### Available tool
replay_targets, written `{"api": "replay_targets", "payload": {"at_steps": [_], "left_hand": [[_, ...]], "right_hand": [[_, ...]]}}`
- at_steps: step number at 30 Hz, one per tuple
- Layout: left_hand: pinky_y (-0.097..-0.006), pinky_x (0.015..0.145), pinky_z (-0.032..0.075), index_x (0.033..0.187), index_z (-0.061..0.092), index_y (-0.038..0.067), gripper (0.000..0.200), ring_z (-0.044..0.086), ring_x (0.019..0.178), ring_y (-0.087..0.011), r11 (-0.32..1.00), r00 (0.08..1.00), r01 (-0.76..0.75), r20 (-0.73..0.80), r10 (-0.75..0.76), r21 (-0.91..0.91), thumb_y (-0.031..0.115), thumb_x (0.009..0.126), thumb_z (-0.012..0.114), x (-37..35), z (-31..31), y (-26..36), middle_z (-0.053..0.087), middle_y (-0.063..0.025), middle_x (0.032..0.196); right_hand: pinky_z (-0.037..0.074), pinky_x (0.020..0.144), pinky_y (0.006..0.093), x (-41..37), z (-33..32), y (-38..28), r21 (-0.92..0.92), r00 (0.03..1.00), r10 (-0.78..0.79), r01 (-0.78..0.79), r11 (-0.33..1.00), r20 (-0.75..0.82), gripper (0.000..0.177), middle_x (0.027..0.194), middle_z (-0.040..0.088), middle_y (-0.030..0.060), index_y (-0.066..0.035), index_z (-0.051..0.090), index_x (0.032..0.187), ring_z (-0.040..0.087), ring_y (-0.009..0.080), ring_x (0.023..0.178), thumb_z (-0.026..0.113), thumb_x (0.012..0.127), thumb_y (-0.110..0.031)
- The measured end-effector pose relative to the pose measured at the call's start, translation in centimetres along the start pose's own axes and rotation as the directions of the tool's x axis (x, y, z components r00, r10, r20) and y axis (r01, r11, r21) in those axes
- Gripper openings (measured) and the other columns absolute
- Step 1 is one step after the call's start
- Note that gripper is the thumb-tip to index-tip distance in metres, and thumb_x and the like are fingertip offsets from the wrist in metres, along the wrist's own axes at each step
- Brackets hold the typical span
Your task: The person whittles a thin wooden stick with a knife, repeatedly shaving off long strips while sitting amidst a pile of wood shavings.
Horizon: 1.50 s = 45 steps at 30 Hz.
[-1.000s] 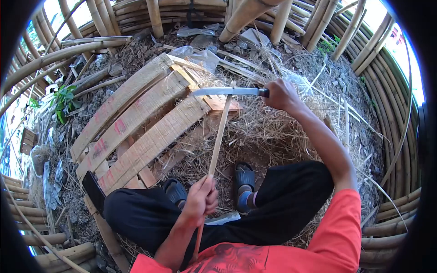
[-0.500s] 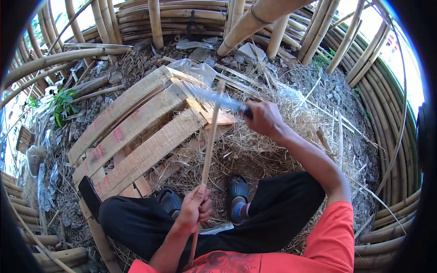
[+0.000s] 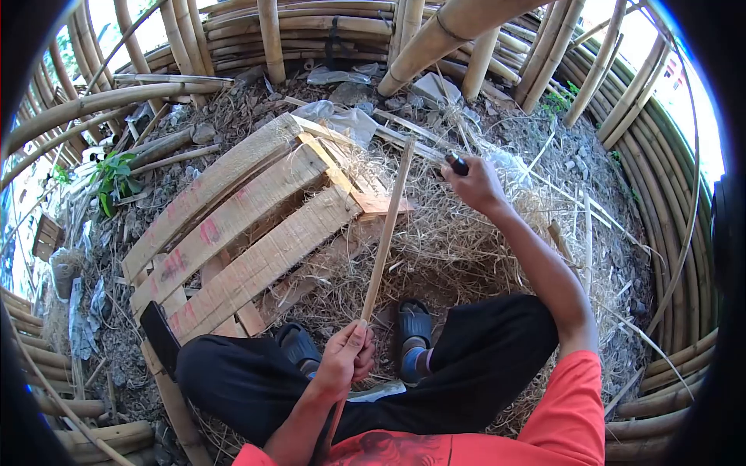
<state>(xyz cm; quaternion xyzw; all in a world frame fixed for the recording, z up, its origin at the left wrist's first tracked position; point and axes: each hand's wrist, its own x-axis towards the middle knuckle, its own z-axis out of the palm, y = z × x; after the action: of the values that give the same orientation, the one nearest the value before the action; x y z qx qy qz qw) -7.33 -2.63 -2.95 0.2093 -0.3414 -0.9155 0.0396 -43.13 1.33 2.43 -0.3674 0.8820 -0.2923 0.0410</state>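
In the head view, the left hand point(image 3: 346, 359) has its fingers curled tightly around a long stick point(image 3: 386, 229), pinching it near its lower part, with the thumb laid along the near side. The right hand point(image 3: 476, 186) has its fingers closed on a dark handle point(image 3: 457, 163); whether a blade extends from it cannot be made out here.

The relation that seems to matter most is between the stick's far end and the right fingers: that end rises just to their left and slightly farther from the body, with a gap between and no contact. The long axis runs away from the body, leaning a little to the right as it leaves the left fingers; a shorter length continues below them toward the lap. The left hand is the nearer one, being on the stick itself, while the right stands apart beside the upper part.

The stick looks slim, nearly straight and pale tan, browner toward the far end and redder below the left fingers. Its finer surface is too small to read.

Beyond and to the left of the left fingers lies a slatted wooden frame point(image 3: 256, 203) with pinkish marks. Loose straw point(image 3: 458, 233) spreads below the right fingers, and a dark sandal point(image 3: 414, 321) shows to the right of the left ones.
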Motion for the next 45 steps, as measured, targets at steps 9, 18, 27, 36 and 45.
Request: {"api": "replay_targets", "payload": {"at_steps": [9,18,27,36,45], "left_hand": [[-0.0201,0.039,0.021,0.097,0.050,0.005,0.032,0.024,0.044,-0.0032,0.999,0.992,0.001,-0.129,0.003,0.032,0.034,0.103,0.035,-0.1,0.0,0.4,0.031,0.0052,0.058],[-0.0202,0.039,0.020,0.090,0.043,0.009,0.029,0.025,0.045,-0.0031,1.000,0.987,-0.004,-0.158,0.007,0.016,0.034,0.103,0.034,-0.9,0.2,0.8,0.029,0.0053,0.061],[-0.0205,0.037,0.020,0.087,0.042,0.012,0.031,0.026,0.043,-0.0028,0.971,0.953,-0.076,-0.271,0.138,0.226,0.037,0.103,0.034,-0.4,0.2,-0.7,0.030,0.0066,0.059],[-0.0198,0.042,0.027,0.086,0.046,0.009,0.032,0.030,0.048,-0.0030,0.655,0.878,-0.140,-0.213,0.429,0.742,0.034,0.103,0.035,-1.4,0.3,-2.5,0.035,0.0063,0.060],[-0.0243,0.053,0.033,0.083,0.046,0.005,0.035,0.037,0.059,-0.0068,0.818,0.911,-0.095,-0.281,0.301,0.567,0.031,0.104,0.037,-0.4,0.2,-1.3,0.040,0.0015,0.065]], "right_hand": [[0.040,0.047,0.0371,-2.5,-0.8,-1.0,0.008,0.880,-0.474,0.474,0.881,0.029,0.014,0.053,0.053,0.0088,-0.005,0.060,0.075,0.049,0.0215,0.044,0.067,0.080,-0.016],[0.046,0.048,0.0373,-5.9,2.2,-4.5,0.034,0.455,-0.818,0.867,0.497,0.353,0.015,0.057,0.053,0.0017,-0.012,0.054,0.073,0.057,0.0235,0.051,0.068,0.067,-0.014],[0.042,0.042,0.0337,-2.2,1.4,-2.2,-0.261,0.935,-0.284,0.335,0.905,0.213,0.012,0.052,0.054,0.0029,-0.008,0.061,0.070,0.049,0.0148,0.042,0.060,0.081,-0.013],[0.049,0.051,0.0371,3.5,-1.4,1.0,-0.422,0.997,0.042,-0.013,0.906,0.059,0.014,0.059,0.061,0.0072,-0.009,0.065,0.078,0.060,0.0224,0.051,0.059,0.082,-0.021],[0.045,0.054,0.0381,-0.6,-0.8,2.0,-0.165,0.999,-0.011,0.005,0.986,-0.030,0.024,0.061,0.061,0.0114,-0.005,0.068,0.087,0.058,0.0235,0.053,0.064,0.084,-0.029]]}}
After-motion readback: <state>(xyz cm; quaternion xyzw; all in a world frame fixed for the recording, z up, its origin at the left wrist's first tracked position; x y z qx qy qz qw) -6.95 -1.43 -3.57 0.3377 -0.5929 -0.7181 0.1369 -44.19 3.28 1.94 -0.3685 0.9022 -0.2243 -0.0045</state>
